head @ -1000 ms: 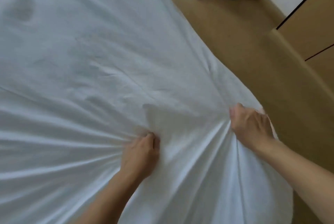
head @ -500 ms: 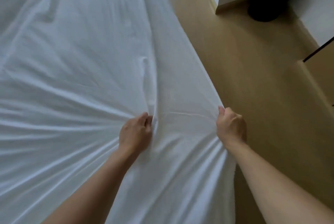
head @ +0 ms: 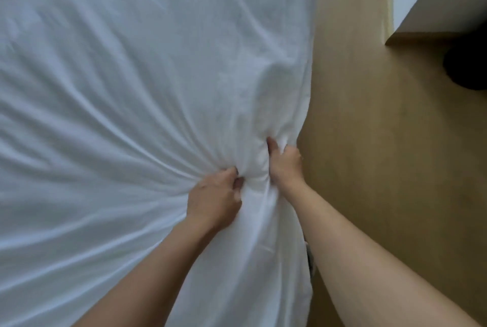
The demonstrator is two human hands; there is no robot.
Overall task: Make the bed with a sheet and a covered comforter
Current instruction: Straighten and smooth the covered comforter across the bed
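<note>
Both arms are reaching forward, left hand [head: 214,198] and right hand [head: 285,162] bunching, apparently fisted, the white sheet [head: 147,84] near its floor-side edge.

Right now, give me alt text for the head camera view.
Both hands, left hand and right hand, clutch bunched white sheet close together near its right edge, creases fanning out leftward. Tan floor lies to the right.

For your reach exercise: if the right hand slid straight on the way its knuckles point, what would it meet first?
The right hand points up along the bed's edge, so it would first push into the bunched white sheet that it grips. Depth is unclear, but the floor stays off to its side.
</note>
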